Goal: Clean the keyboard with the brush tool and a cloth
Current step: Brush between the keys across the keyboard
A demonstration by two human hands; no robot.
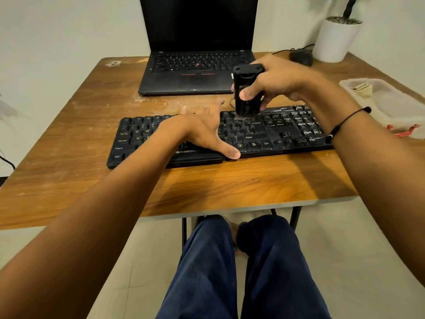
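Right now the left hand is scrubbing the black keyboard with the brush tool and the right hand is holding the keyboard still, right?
Not quite, the hands are swapped. In the head view the right hand grips the brush tool on the keyboard, and the left hand holds the keyboard still.

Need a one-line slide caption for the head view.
Right hand presses black brush tool upright onto dusty black keyboard; left hand steadies it on wooden table.

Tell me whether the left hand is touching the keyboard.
Touching. The head view shows the left hand lying flat across the keyboard, thumb at its front edge.
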